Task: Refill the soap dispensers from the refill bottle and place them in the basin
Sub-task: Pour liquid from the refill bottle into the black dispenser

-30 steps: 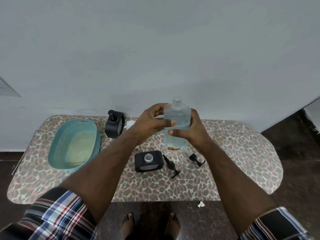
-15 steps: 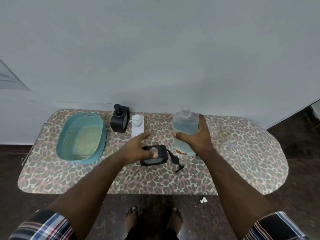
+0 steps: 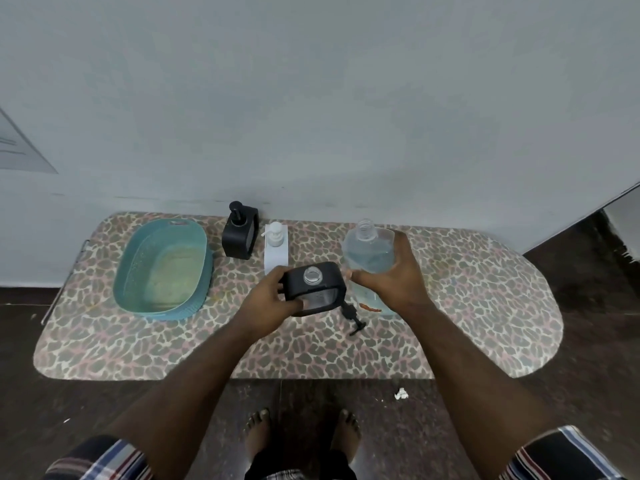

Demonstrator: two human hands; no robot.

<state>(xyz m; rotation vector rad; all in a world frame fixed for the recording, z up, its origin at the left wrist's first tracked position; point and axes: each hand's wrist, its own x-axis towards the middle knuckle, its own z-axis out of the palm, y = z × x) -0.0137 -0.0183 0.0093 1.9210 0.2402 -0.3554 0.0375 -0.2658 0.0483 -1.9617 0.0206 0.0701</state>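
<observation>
My left hand point(image 3: 268, 299) grips an open black soap dispenser point(image 3: 317, 284), its pump off and its clear neck facing up, lifted a little above the table. My right hand point(image 3: 393, 278) holds the clear refill bottle point(image 3: 367, 252) upright and uncapped, just right of the dispenser. A loose black pump point(image 3: 353, 317) lies on the table below them. A second black dispenser point(image 3: 240, 233) and a white dispenser point(image 3: 276, 247) stand at the back, pumps on. The teal basin point(image 3: 138, 271) sits at the left with nothing in it.
The leopard-print table point(image 3: 485, 306) stands against a pale wall. My bare feet and a scrap of white paper point(image 3: 401, 393) are on the dark floor below the front edge.
My left hand left the refill bottle, reached down to the open black dispenser and has picked it up. My right hand kept the bottle and moved it slightly right.
</observation>
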